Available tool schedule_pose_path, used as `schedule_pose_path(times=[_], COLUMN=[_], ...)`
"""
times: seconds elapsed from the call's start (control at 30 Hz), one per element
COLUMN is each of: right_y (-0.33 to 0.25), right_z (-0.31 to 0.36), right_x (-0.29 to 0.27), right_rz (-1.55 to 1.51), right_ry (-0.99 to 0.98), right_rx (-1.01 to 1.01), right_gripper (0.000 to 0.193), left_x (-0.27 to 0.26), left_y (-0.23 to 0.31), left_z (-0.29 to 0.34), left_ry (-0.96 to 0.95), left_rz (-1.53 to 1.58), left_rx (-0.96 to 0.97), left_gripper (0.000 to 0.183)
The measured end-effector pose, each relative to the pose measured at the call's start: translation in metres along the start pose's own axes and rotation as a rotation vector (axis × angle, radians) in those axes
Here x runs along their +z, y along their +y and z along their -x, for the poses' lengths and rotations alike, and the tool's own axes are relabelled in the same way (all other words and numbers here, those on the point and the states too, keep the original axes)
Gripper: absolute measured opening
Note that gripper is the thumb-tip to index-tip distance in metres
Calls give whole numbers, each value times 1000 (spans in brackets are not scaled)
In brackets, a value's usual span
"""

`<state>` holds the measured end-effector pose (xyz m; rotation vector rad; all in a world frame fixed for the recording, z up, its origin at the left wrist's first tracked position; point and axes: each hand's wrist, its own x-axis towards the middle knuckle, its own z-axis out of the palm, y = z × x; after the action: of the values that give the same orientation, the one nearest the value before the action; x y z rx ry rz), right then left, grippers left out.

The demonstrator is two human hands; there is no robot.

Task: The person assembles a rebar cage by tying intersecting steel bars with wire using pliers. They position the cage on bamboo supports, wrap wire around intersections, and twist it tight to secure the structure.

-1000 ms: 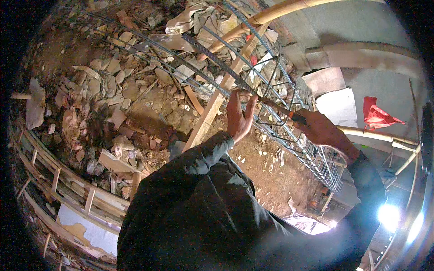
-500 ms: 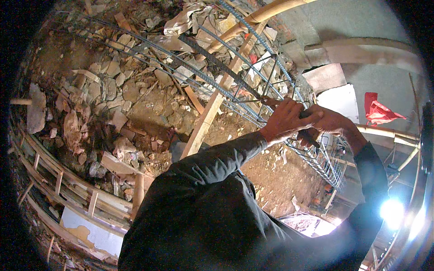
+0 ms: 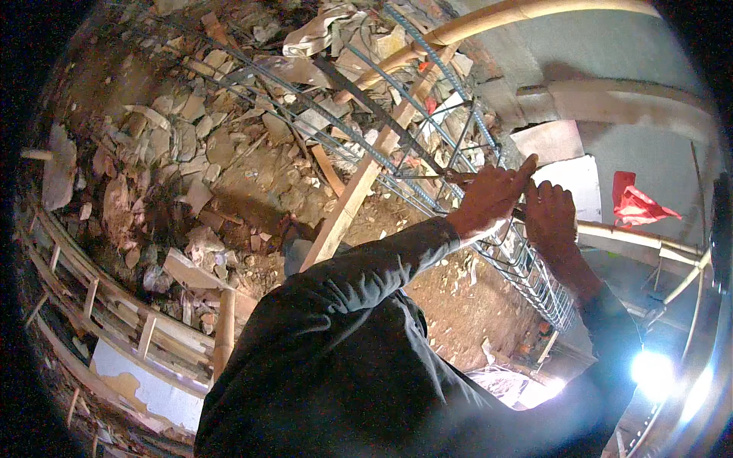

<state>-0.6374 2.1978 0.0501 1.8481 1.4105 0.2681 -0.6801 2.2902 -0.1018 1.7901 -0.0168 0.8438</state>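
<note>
A steel rebar cage [image 3: 525,276] runs slantwise from the upper left down to the lower right, its long ribbed rods tied by square stirrups. My left hand [image 3: 489,197] is over the cage, one finger stretched out and the others curled at the end of a long dark flat bar [image 3: 382,114]. Beside it on the right, my right hand [image 3: 553,221] has its fingers bent over something dark and small, mostly hidden between the hands. The two hands are close together but apart.
A wooden beam [image 3: 347,210] crosses under the cage. Broken tile and rubble [image 3: 183,141] cover the ground at left. A bamboo pole [image 3: 458,32] arches at the top, and a red plastic piece [image 3: 641,204] lies at right. Wooden framing [image 3: 114,320] stands lower left.
My right hand has come off the top of my left hand and moved slightly down, its fingers now bent. One left finger now stretches out to the upper right.
</note>
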Motion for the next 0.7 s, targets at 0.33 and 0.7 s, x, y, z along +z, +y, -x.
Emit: schedule_pose_path(times=[0.33, 0.7], right_y=[10, 15], right_z=[9, 8], right_x=[14, 30], right_rz=[-645, -975], right_ry=[-411, -692], right_rx=[169, 35], right_gripper=[16, 34], left_x=[-55, -57], left_y=[3, -33], left_z=[52, 74], left_ry=[-195, -271], left_rz=[52, -289], left_rx=[309, 483], left_gripper=[92, 101])
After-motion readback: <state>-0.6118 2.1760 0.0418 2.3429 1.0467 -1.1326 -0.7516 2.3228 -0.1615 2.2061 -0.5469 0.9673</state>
